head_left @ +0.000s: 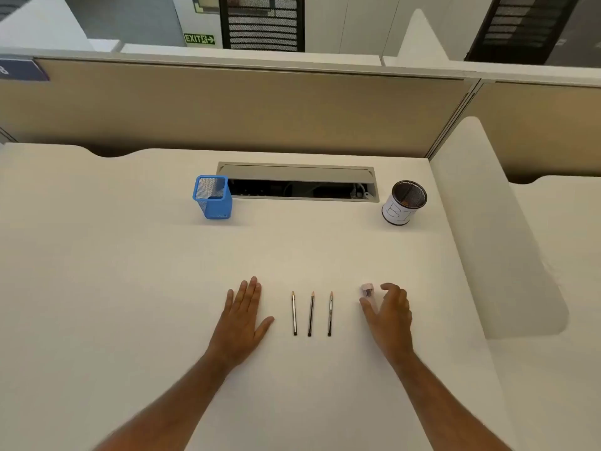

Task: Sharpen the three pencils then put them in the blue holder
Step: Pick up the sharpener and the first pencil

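Head view: left hand [242, 315] lies flat, empty, steadying on the white worktop [130, 255]. Right hand [388, 315] curls open around the small pale plastic sharpener [367, 290], not yet gripping, three thin dark wooden pencils [311, 314] between both hands.

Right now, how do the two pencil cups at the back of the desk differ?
The blue holder is square-sided and blue all over; the round holder is a dark mesh cylinder wrapped in white paper with handwriting. The blue one stands at the back left, the round one at the back right. Both are upright mesh cups with no pencils standing in them.

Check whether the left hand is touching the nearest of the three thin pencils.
Apart. The head view shows bare white desk between the left hand and the leftmost pencil.
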`<state>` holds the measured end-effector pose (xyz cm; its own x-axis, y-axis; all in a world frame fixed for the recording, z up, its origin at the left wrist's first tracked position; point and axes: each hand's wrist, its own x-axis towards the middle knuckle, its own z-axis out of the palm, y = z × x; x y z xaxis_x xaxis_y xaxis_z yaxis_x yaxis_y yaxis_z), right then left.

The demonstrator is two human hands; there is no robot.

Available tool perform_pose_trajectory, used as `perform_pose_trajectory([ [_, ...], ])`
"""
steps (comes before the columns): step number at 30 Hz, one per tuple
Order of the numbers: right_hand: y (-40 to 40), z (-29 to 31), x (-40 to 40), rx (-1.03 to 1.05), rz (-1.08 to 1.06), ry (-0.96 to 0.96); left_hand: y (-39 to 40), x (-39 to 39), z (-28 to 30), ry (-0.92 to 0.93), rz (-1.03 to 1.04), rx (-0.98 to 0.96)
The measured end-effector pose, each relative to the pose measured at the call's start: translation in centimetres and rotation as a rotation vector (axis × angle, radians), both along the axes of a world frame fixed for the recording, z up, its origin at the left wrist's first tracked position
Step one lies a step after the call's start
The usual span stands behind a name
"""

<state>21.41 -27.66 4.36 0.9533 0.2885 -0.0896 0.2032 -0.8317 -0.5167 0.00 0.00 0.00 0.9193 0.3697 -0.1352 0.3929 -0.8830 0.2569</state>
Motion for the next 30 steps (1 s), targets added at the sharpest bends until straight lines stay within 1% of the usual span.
perform_pose_trajectory([
  [5, -0.2, 0.0, -0.3, -0.016, -0.003, 0.038, -0.5, 0.1, 1.0, 0.017, 0.07, -0.07],
  [8, -0.3, -0.1, -0.2, -0.034, 0.018, -0.009, -0.5, 0.4, 1.6, 0.017, 0.13, -0.185],
  [9, -0.3, -0.1, -0.2, -0.028, 0.009, 0.004, -0.6, 0.6, 1.8, 0.001, 0.155, -0.23],
  [11, -0.1, -0.2, 0.1, 0.027, -0.008, 0.06, -0.8, 1.0, 2.9, -0.038, 0.209, -0.321],
  [14, 0.8, 0.5, -0.1, 0.236, 0.009, 0.196, -1.5, 1.9, 5.1, -0.112, 0.251, -0.442],
  [16, 1.8, 1.7, -0.7, 0.353, 0.058, 0.3, -2.0, 2.9, 6.6, -0.162, 0.294, -0.517],
  [18, 2.8, 2.9, -1.6, 0.419, 0.112, 0.39, -2.3, 4.2, 8.1, -0.231, 0.337, -0.647],
  [22, 5.0, 5.8, -3.6, 0.542, 0.214, 0.499, -3.7, 5.8, 11.6, -0.349, 0.364, -0.847],
  [27, 6.8, 8.5, -5.8, 0.582, 0.317, 0.533, -4.7, 6.3, 14.8, -0.406, 0.377, -0.932],
  [30, 7.4, 9.2, -6.3, 0.589, 0.331, 0.544, -4.7, 6.0, 15.6, -0.433, 0.405, -0.922],
])
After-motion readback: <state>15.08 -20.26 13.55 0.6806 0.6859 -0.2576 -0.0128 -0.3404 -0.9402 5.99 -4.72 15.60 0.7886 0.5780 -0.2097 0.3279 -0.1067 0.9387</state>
